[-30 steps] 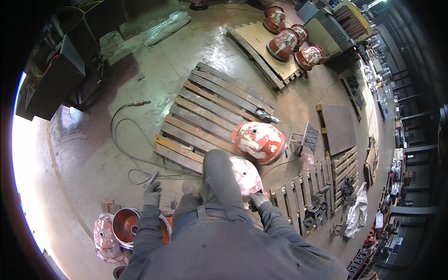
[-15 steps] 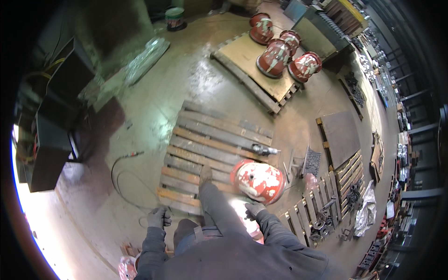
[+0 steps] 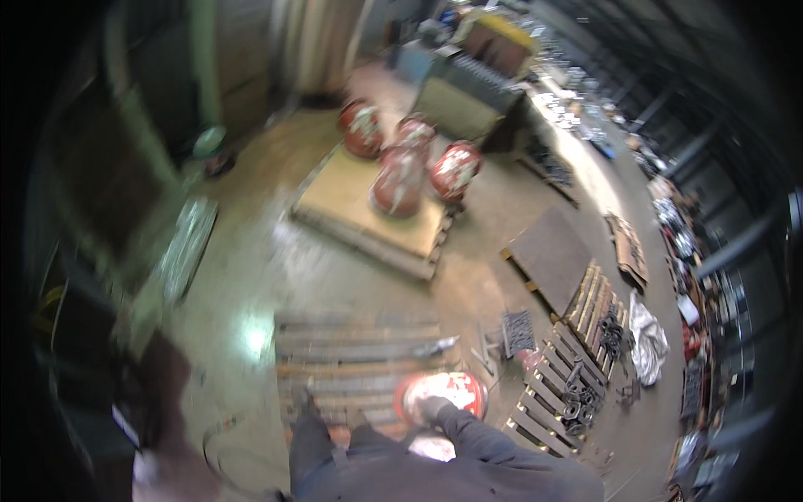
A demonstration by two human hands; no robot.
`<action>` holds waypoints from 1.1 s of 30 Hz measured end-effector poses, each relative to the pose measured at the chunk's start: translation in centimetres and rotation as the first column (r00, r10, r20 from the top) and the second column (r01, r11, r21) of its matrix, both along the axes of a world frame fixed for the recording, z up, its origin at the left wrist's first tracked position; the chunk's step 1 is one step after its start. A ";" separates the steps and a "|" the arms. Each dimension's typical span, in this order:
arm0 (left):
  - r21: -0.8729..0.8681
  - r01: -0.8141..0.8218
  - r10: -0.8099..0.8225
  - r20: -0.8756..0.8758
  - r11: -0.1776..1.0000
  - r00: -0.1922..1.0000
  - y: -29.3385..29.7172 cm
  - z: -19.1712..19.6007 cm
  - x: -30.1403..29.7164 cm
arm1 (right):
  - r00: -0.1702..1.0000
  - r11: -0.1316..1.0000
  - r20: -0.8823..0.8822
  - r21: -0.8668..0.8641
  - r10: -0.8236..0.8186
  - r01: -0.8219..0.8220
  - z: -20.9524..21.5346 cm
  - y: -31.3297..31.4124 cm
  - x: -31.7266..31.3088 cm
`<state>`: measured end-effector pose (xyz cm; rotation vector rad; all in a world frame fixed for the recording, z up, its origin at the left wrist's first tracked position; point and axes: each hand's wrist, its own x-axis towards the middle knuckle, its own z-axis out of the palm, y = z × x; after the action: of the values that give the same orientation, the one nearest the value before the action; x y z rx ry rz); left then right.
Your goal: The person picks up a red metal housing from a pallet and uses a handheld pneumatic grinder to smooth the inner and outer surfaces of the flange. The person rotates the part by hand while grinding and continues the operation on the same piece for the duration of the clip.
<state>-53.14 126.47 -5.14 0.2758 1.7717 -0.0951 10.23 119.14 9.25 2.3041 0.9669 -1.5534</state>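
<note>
A drum-shaped red wheel rim (image 3: pixel 468 393) with patchy white paint stands at the right end of a slatted wooden pallet (image 3: pixel 322 347) in front of me. My right hand (image 3: pixel 431 408), gloved in grey, reaches onto the rim's near side. Motion smears its fingers, so I cannot tell whether they grip or only touch. Just below that arm shows part of a second pale-and-red rim (image 3: pixel 432 448). A blurred power tool (image 3: pixel 435 345) lies on the pallet beyond the first rim. My left hand is out of view.
Several similar rims (image 3: pixel 400 180) rest on a board-topped pallet (image 3: pixel 343 197) farther off. To the right, metal parts (image 3: pixel 579 410) lie on a slatted pallet (image 3: pixel 535 418), near a white sack (image 3: pixel 647 339). A hose (image 3: pixel 219 431) curls on the floor at left.
My view has swung, so the far pallet sits lower and more to the left. My right hand has moved from the nearer rim to the rim on the pallet. My left hand has left the picture.
</note>
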 end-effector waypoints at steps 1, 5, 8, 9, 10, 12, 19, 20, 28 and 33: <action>0.016 -0.071 0.071 0.011 0.997 0.997 3.6 -0.2 0.7 | 0.998 0.999 0.034 -0.005 0.054 -0.054 -0.1 0.4 0.1; 0.059 -0.189 0.182 0.108 0.980 0.977 15.8 1.5 3.1 | 0.994 0.993 0.110 0.116 0.025 -0.038 -0.6 1.3 -1.4; 0.050 -0.283 0.263 0.250 0.958 0.932 23.7 3.3 4.6 | 0.922 0.886 -0.076 0.257 -0.380 0.386 -1.2 2.5 -2.6; 0.056 -0.303 0.275 0.291 0.951 0.917 26.3 3.9 5.3 | 0.879 0.837 -0.130 0.269 -0.459 0.477 -1.4 3.0 -3.0; 0.130 -0.281 0.235 0.287 0.951 0.929 29.0 4.4 6.3 | 0.868 0.830 -0.157 0.256 -0.471 0.496 -1.5 3.5 -3.3; 0.353 -0.152 0.088 0.189 0.923 0.978 34.7 4.8 9.6 | 0.856 0.856 -0.129 0.079 -0.500 0.511 -1.6 4.5 -3.1; 0.652 0.003 -0.154 0.174 0.759 0.973 48.5 5.0 22.2 | 0.809 0.809 -0.004 0.006 -0.588 0.588 -5.1 8.1 4.0; 0.654 0.001 -0.151 0.174 0.757 0.973 49.0 5.1 23.6 | 0.740 0.740 -0.009 -0.031 -0.673 0.672 -6.1 8.7 5.6; 0.339 0.174 -0.189 0.012 0.925 0.982 46.7 6.6 32.2 | 0.677 0.580 -0.144 0.409 -0.721 0.705 -8.5 17.8 20.9; 0.334 0.164 -0.185 0.031 0.928 0.982 49.0 6.0 35.1 | 0.151 0.163 -0.357 -0.003 -0.922 0.987 -2.4 25.1 26.3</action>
<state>-18.07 175.50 0.86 0.6740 1.6937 0.0847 36.55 144.19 6.83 3.1480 -0.7574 -2.2731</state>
